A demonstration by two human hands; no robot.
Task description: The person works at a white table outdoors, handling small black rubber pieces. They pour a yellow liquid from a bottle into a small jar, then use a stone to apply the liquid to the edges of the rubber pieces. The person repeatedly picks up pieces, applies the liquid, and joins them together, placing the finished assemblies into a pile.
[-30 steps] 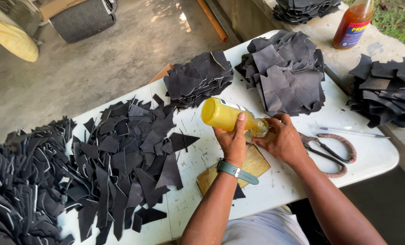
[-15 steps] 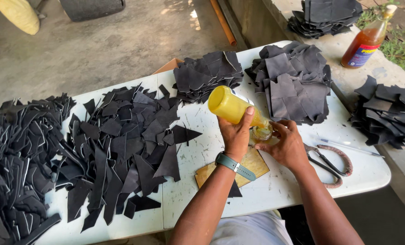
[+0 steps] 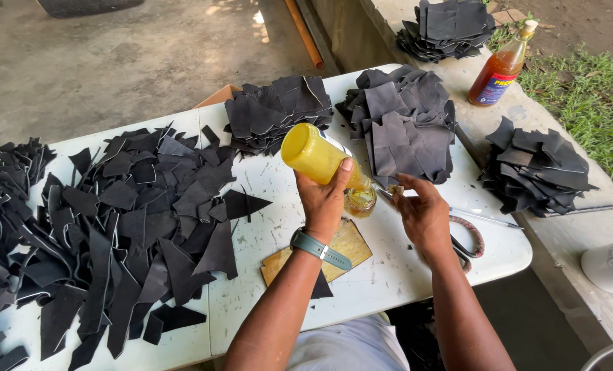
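Yellow plastic bottle (image 3: 318,155), tilted neck-down above the white folding table (image 3: 403,275), is grasped around its body by the left hand (image 3: 326,199). Its mouth is directed at a small clear glass jar (image 3: 360,201) of amber liquid, seen just below it. Half a second earlier the right hand (image 3: 423,216) was closed against the jar; it is now drawn slightly clear, fingers curled, and whether anything small is pinched cannot be told. Pouring is judged to be in progress. A tan cardboard pad (image 3: 344,249) lies beneath the wrist. Scissors with wrapped handles (image 3: 468,237) lie beside the right hand. Stacks of black cut leather pieces (image 3: 403,127) are ranged around. On the concrete ledge stands an amber bottle with a red label (image 3: 500,69).
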